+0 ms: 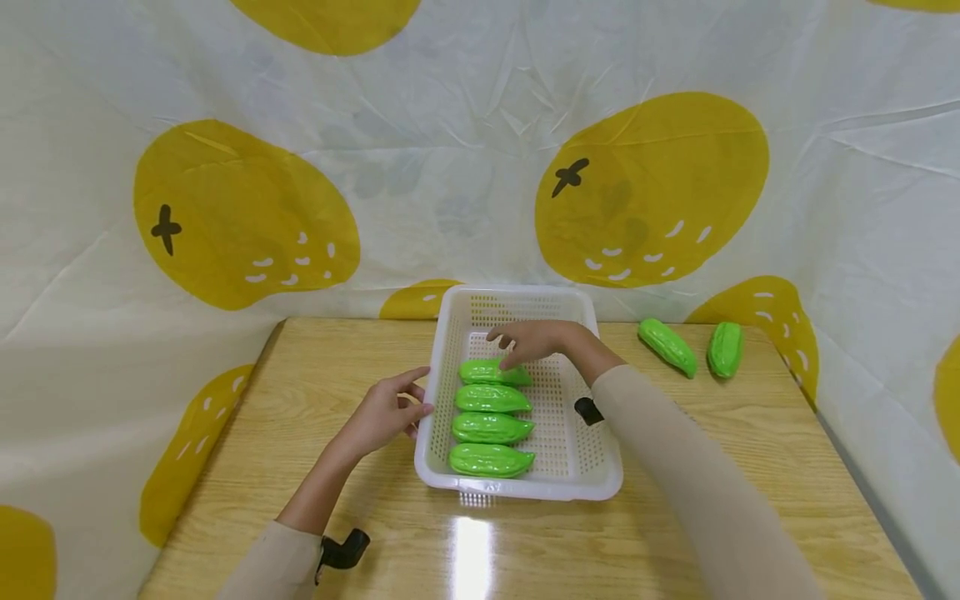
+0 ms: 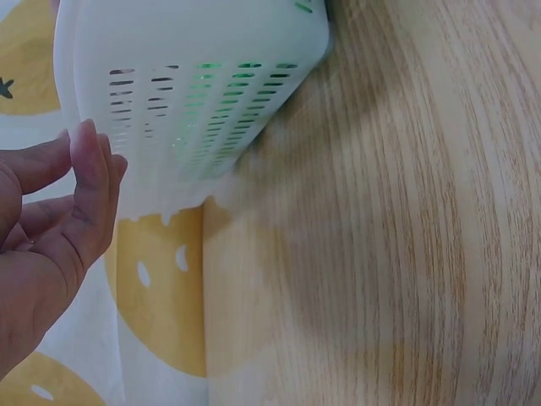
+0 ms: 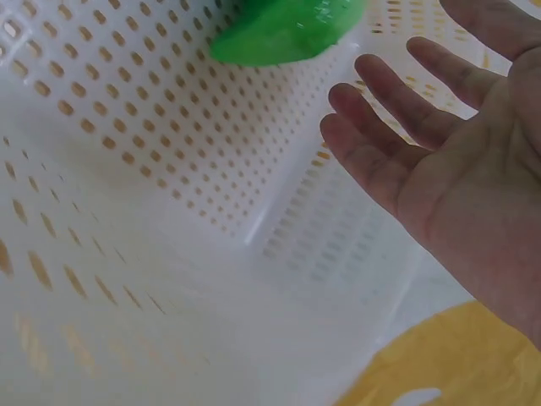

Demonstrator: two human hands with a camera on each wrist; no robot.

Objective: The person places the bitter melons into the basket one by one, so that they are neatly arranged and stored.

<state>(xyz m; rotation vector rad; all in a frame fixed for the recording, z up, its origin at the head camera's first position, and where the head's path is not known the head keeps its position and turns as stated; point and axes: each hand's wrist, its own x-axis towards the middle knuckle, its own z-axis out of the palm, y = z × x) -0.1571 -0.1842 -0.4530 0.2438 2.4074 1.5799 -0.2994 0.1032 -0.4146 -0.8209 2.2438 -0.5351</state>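
Head view gives us the whole layout: a white basket (image 1: 585, 479) on the wooden table (image 1: 750, 450), four green gourds in a column inside it, and two more gourds (image 1: 667, 347) lying on the table to the right, well apart from the basket. The wrist views show none of that spread. From the left wrist we see only the basket's slotted outer wall (image 2: 194, 101), green glowing through the slots, and bare wood grain. From the right wrist we see the perforated floor and one end of the top gourd (image 3: 283, 34), close up.

Our left hand (image 1: 382, 412) sits just beside the basket's left rim, fingers straight and relaxed, gripping nothing; from the left wrist the fingertips (image 2: 89, 144) look right at the wall, though we cannot tell whether they touch it. Our right hand (image 1: 536, 342) reaches into the basket over the top gourd (image 1: 491, 372), fingers spread and loose. The right wrist view shows the palm (image 3: 456, 169) empty, the gourd just beyond the fingertips.
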